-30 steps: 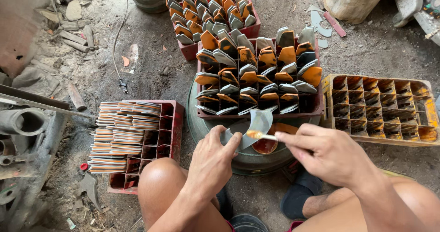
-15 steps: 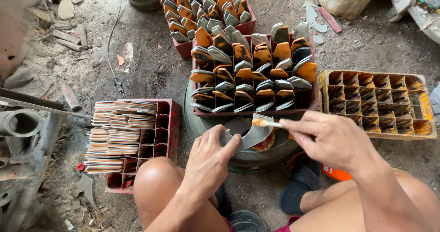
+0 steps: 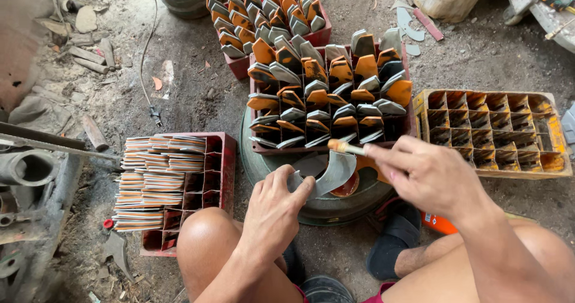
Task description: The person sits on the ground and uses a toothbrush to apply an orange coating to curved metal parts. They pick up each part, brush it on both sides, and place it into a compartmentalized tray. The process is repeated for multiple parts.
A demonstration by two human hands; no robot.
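Grey metal blade (image 3: 333,172) sits pinched in our left hand (image 3: 272,210) over the round base (image 3: 335,204) (right hand (image 3: 428,177) gripping a brush (image 3: 344,148)), so a loose pinch could drop it.

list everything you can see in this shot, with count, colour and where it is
curved grey metal blade: one, grey, held at centre over the round stand
small brush with pale wooden handle: one, tan, in the right hand, its tip above the blade
round dark metal stand: one, dark green-grey, centre, under the middle crate
red divided crate of orange and grey blades: one, centre, on the stand
second red crate of blades: one, top centre
red crate of flat stacked pieces: one, left, partly filled
yellow divided crate: one, right, compartments bare
black cable: one, upper left on the dirt floor
black sandal: one, bottom centre
left hand: grips the blade
right hand: holds the brush
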